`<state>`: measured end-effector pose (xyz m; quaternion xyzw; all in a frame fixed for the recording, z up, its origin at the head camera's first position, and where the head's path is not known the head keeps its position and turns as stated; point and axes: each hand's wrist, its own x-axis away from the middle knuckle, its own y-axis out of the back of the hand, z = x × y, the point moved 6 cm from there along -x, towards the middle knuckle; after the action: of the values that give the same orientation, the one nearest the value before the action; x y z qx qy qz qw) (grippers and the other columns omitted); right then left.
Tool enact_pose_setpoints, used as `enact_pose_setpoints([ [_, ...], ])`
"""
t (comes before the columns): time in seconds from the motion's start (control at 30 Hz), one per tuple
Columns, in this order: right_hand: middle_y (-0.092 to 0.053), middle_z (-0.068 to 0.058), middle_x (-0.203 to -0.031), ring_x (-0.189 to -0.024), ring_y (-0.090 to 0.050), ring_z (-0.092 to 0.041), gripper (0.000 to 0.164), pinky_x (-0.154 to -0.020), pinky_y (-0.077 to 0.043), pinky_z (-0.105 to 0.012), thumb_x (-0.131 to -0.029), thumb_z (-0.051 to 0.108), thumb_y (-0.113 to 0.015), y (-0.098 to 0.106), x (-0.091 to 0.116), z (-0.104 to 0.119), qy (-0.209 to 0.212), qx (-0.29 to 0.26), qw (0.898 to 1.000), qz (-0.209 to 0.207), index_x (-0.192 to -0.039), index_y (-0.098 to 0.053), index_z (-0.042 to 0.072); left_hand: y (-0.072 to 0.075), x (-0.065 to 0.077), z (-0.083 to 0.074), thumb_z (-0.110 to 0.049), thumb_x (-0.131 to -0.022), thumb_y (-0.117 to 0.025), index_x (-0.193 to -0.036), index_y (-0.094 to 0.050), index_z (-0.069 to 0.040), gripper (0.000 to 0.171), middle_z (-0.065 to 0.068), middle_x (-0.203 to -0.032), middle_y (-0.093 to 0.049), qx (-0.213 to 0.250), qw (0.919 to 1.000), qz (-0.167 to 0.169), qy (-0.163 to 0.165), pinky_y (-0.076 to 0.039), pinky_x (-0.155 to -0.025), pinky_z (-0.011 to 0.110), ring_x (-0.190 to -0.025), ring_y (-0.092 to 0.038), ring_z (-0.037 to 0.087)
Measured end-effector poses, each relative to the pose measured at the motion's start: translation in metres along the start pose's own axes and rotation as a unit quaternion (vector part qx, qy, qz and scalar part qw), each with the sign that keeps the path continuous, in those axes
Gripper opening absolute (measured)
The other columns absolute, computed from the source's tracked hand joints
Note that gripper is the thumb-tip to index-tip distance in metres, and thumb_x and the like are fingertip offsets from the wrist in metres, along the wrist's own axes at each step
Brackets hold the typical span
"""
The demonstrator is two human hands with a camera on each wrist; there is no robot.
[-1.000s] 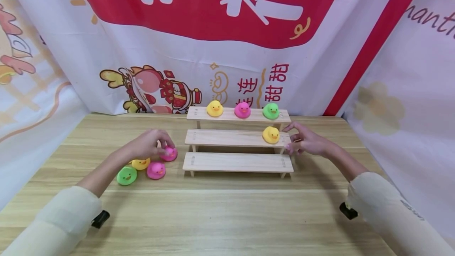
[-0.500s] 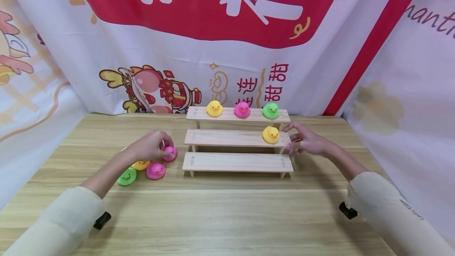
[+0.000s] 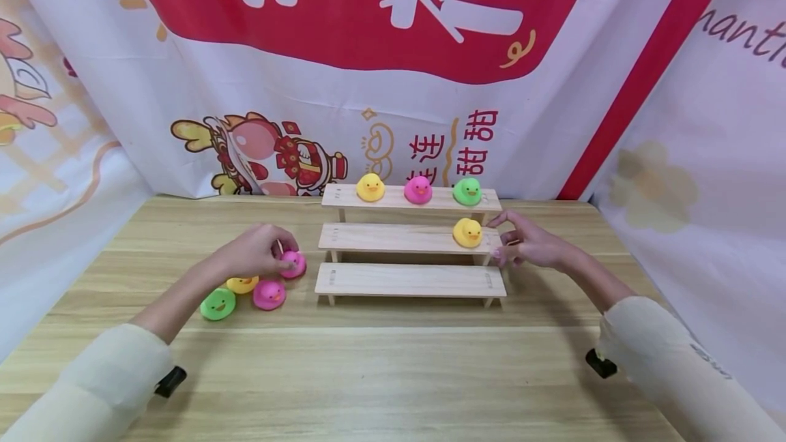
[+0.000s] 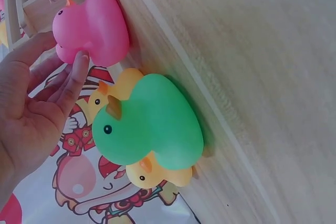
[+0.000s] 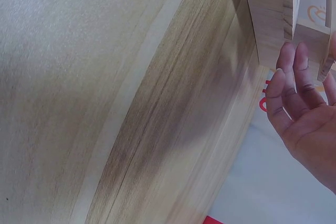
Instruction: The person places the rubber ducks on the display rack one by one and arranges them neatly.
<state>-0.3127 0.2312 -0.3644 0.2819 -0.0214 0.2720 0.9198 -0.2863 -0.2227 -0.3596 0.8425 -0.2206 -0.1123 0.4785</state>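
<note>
My left hand (image 3: pixel 258 251) pinches a pink toy duck (image 3: pixel 296 263) left of the three-tier wooden display stand (image 3: pixel 410 280). In the left wrist view, a nearer pink duck (image 4: pixel 102 27) largely hides the held one, and a green duck (image 4: pixel 155 124) sits between yellow ducks. My right hand (image 3: pixel 531 244) holds the right end of the stand's middle shelf between thumb and index finger, its other fingers loosely bent below the boards in the right wrist view. Close to that end sits a yellow duck (image 3: pixel 468 233) on the middle shelf.
The top shelf carries a yellow duck (image 3: pixel 371 187), a pink duck (image 3: pixel 419 190) and a green duck (image 3: pixel 468 192) in a row. Behind the wooden table (image 3: pixel 393 380) hangs a printed cloth (image 3: pixel 276 74), with more white cloth at both sides.
My left hand shifts only slightly, its fingers staying at the same pink duck. My right hand keeps its place at the stand, and the ducks on the shelves stay where they were.
</note>
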Motion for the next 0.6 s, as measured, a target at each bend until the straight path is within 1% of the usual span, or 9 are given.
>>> enact_pose_setpoints([
  [0.2, -0.066, -0.014, -0.087, -0.084, -0.065, -0.029, 0.054, -0.070, -0.054, -0.039, -0.097, 0.007, -0.066, 0.000, 0.001, -0.001, 0.000, -0.005, 1.000, 0.001, -0.139, -0.032, 0.000, 0.003, 0.001, -0.003, -0.008, -0.085, -0.083, -0.100, -0.077, 0.001, 0.019, 0.003, -0.086, -0.072, 0.004, 0.9999, -0.009, -0.009, -0.056, -0.067, 0.029, -0.076, -0.062, 0.016],
  [0.3, -0.065, -0.015, -0.087, -0.084, -0.065, -0.028, 0.054, -0.068, -0.054, -0.038, -0.096, 0.006, -0.066, 0.000, 0.001, -0.001, 0.003, -0.008, 1.000, 0.000, -0.138, -0.033, 0.000, 0.007, 0.001, -0.006, -0.009, -0.085, -0.084, -0.100, -0.077, 0.000, 0.020, 0.002, -0.086, -0.071, 0.006, 0.9998, -0.017, -0.012, -0.057, -0.070, 0.030, -0.078, -0.062, 0.017],
  [0.37, -0.065, -0.015, -0.087, -0.083, -0.065, -0.028, 0.054, -0.068, -0.053, -0.038, -0.096, 0.005, -0.066, 0.000, 0.001, -0.001, 0.003, -0.010, 1.000, 0.000, -0.138, -0.033, 0.000, 0.009, 0.001, -0.007, -0.009, -0.084, -0.085, -0.100, -0.077, 0.000, 0.020, 0.002, -0.086, -0.071, 0.005, 0.9995, -0.024, -0.019, -0.057, -0.072, 0.030, -0.079, -0.063, 0.017],
  [0.6, -0.065, -0.016, -0.088, -0.084, -0.066, -0.029, 0.054, -0.068, -0.054, -0.037, -0.097, 0.006, -0.066, 0.000, 0.001, 0.000, 0.004, -0.007, 1.000, 0.000, -0.139, -0.032, -0.001, 0.018, 0.003, -0.013, -0.011, -0.084, -0.086, -0.103, -0.077, 0.000, 0.024, 0.000, -0.084, -0.070, 0.007, 0.9978, -0.050, -0.043, -0.057, -0.069, 0.027, -0.077, -0.062, 0.015],
])
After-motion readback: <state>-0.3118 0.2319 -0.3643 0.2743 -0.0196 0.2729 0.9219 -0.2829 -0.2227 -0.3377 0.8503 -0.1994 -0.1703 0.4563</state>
